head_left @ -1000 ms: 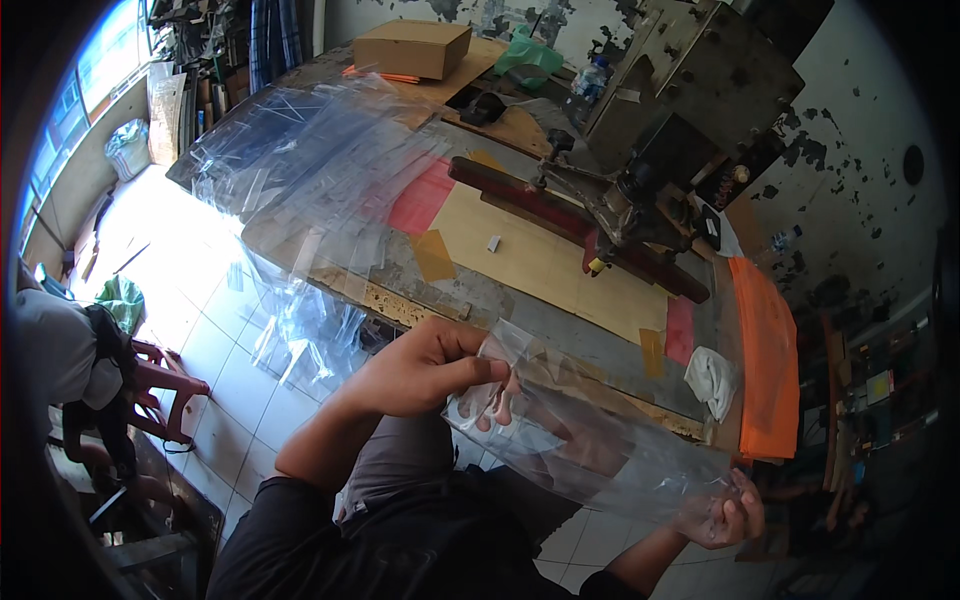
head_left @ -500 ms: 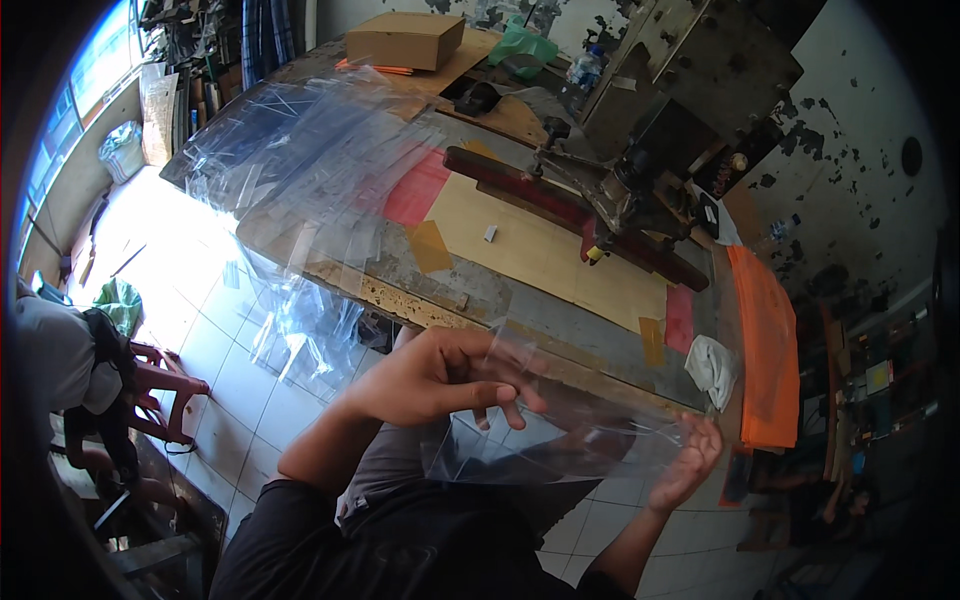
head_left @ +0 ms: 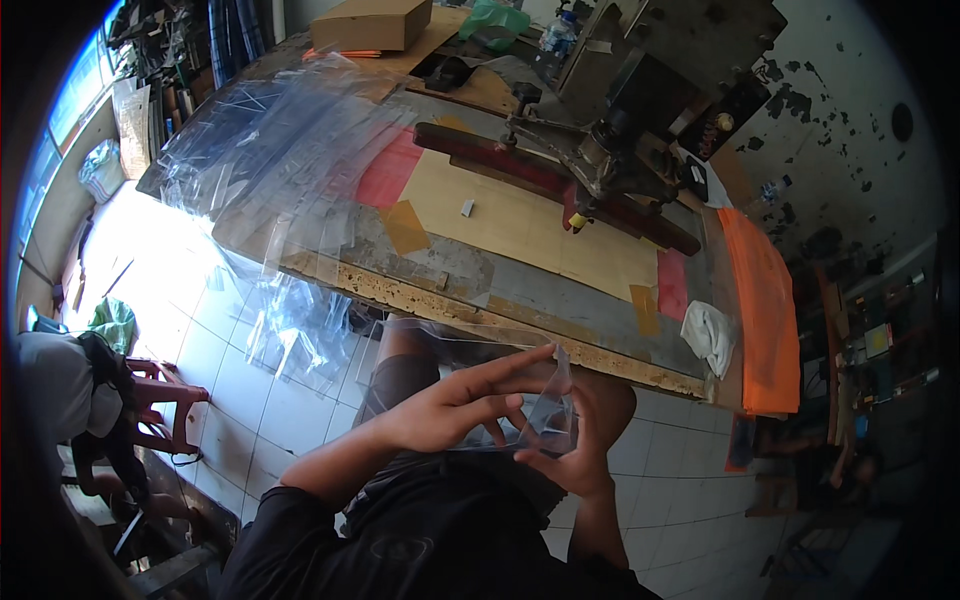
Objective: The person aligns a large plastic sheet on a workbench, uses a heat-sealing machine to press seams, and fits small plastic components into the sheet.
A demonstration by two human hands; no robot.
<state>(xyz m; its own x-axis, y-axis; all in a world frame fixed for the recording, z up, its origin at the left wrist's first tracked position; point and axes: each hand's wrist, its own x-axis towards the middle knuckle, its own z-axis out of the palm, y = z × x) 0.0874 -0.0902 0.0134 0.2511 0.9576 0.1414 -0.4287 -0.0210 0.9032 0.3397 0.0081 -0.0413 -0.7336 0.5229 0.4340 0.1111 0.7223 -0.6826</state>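
Observation:
A clear plastic sheet (head_left: pixel 400 345), folded or sleeve-like, is spread over my lap, just in front of the table's near edge. My left hand (head_left: pixel 465 405) lies over it with fingers stretched out and spread, the index fingertip touching a raised fold at the sheet's right end. That same right end is gripped by my right hand (head_left: pixel 580 440), its thumb on the near side and fingers partly seen through the plastic. On the table, a press with a dark red bar (head_left: pixel 490 165) sits above a cream board (head_left: pixel 510 220) with pink ends and tan tape.
Many clear plastic sheets (head_left: pixel 270 150) pile on the table's left, some hanging over its edge. An orange stack (head_left: pixel 765 310) and a white cloth (head_left: pixel 708 338) lie at right. A cardboard box (head_left: pixel 372 25) stands at the back; a red stool (head_left: pixel 165 405) is at left.
My right hand has come left and inward, close to my left hand. The plastic sheet has shifted left and lower over my lap. My left hand moved slightly right and down.

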